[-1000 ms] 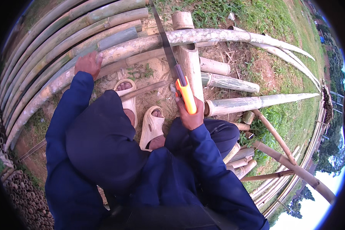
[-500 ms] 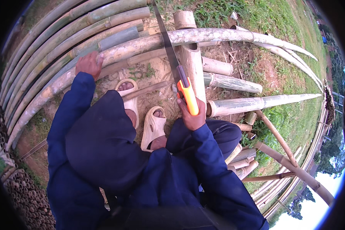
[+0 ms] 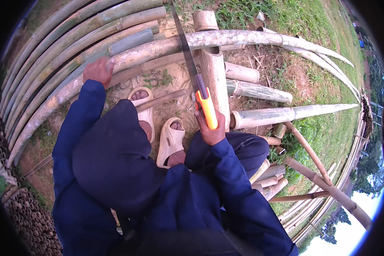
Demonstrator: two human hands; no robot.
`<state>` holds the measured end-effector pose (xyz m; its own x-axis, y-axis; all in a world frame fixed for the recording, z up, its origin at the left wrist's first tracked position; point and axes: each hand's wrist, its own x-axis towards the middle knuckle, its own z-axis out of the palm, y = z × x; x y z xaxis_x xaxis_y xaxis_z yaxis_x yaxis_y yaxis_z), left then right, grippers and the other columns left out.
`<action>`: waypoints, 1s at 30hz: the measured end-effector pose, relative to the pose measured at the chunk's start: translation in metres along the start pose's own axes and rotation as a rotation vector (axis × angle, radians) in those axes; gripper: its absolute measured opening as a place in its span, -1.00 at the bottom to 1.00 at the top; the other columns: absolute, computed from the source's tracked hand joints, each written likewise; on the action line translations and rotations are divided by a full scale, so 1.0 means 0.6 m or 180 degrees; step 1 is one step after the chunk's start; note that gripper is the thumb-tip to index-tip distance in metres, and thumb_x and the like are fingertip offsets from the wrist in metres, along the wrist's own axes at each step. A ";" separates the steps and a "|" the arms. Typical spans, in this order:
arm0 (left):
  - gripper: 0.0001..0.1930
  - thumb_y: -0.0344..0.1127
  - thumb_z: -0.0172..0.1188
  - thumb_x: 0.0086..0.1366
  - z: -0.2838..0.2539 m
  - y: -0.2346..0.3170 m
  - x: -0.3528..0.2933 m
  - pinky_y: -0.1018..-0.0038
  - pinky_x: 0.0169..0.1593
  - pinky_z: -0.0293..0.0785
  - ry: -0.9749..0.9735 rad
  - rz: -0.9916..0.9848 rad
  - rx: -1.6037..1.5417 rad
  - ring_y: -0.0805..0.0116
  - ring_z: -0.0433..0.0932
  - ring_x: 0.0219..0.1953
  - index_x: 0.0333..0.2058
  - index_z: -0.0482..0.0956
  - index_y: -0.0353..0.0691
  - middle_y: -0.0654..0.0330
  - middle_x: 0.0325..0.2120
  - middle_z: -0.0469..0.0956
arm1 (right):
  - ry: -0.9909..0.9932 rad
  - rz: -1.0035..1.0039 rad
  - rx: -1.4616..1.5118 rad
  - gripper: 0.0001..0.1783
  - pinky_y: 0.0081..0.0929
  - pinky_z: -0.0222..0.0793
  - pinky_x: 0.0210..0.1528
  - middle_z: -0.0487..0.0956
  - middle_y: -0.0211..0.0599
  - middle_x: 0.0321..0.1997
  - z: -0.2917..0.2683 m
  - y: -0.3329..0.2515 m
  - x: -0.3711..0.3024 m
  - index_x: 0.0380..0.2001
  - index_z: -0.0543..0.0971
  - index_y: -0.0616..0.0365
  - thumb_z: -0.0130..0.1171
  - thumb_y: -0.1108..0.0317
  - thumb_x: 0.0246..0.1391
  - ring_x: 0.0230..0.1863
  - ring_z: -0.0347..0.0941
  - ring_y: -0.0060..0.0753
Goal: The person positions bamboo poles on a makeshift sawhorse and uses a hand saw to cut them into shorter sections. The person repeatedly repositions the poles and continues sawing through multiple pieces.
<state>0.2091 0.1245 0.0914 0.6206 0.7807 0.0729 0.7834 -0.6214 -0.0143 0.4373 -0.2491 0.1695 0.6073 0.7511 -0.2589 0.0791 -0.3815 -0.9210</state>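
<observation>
The right hand [image 3: 212, 131] gripped an orange-handled handsaw [image 3: 208, 112], its dark metal blade [image 3: 186, 47] crossing a mottled, pale bamboo pole [image 3: 149, 52] laid over a thick tan bamboo log [image 3: 215, 81]. The left hand [image 3: 97, 71] rested on the pole, its clasp unclear. 2 beige slip-on sandals [image 3: 164, 149] held 2 bare feet [image 3: 177, 158].

Brown dirt patch [image 3: 184, 110] open beyond cream plastic sandals [image 3: 168, 147]; narrow brown wood-like slat [image 3: 166, 99] crosses it, long mottled bamboo pole [image 3: 234, 38] bars far side.

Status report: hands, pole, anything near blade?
Right hand gripping orange-handled handsaw, blade crossing long bamboo pole. Left hand on pole, left of blade. Thick bamboo support beneath pole, right of blade.
</observation>
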 end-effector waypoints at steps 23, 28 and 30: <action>-0.63 -0.01 0.05 0.41 0.026 0.009 -0.004 0.10 0.08 0.39 0.0351 0.0001 -0.0268 -0.05 0.61 -0.14 -0.23 0.59 -0.24 -0.05 -0.25 0.64 | 0.0093 -0.0516 -0.0066 -0.65 -0.24 0.43 -0.22 0.57 -0.09 -0.43 0.014 0.067 0.023 -0.14 0.61 0.23 0.39 0.20 0.16 -0.39 0.49 -0.27; -0.63 0.00 0.08 0.38 0.032 0.015 0.000 0.04 0.19 0.32 0.0443 0.0048 -0.0249 -0.01 0.60 -0.11 -0.24 0.59 -0.22 -0.02 -0.24 0.65 | 0.0058 -0.0491 -0.0151 -0.61 -0.36 0.39 -0.22 0.53 -0.31 -0.41 0.009 0.030 0.008 -0.16 0.58 0.25 0.39 0.12 0.21 -0.34 0.42 -0.48; -0.63 0.01 0.08 0.37 0.021 0.011 -0.003 0.02 0.20 0.30 0.0403 -0.0013 -0.0268 0.01 0.60 -0.09 -0.24 0.60 -0.22 -0.02 -0.25 0.65 | 0.0078 -0.0474 -0.0208 -0.65 -0.39 0.39 -0.27 0.49 -0.43 -0.48 0.027 0.050 0.023 -0.25 0.57 0.22 0.37 0.13 0.26 -0.39 0.40 -0.53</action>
<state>0.2137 0.1200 0.0786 0.6040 0.7720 0.1979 0.7769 -0.6257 0.0696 0.4351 -0.2415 0.1338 0.6039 0.7890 -0.1130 0.2206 -0.3017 -0.9276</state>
